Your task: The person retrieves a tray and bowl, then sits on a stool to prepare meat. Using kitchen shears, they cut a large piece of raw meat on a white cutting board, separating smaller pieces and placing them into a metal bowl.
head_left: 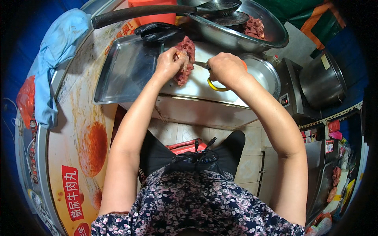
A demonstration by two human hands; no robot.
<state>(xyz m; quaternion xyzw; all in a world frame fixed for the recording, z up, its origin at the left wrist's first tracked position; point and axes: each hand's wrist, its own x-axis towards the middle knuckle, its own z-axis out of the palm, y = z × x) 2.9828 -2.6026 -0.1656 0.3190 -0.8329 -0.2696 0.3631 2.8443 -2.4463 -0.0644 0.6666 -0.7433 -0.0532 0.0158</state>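
My left hand [167,64] pinches a whitish, fatty edge of a piece of raw red meat [186,47] above the white work surface. Around a pair of scissors my right hand [227,70] is closed; their yellow handle loop [217,86] shows below it, and an orange part peeks out behind. The dark scissor blades [202,64] point left at the meat, their tips at its edge. Whether the blades touch or cut it cannot be told. A metal tray [127,69] lies just left of the meat, partly behind my left hand.
A large steel bowl [265,42] at the back holds more raw meat [254,28] and a long-handled skimmer [144,13]. To the right are a steel basin [275,79] and a dark pot [322,81]. A black plastic bag [158,32] and blue cloth [60,38] lie left.
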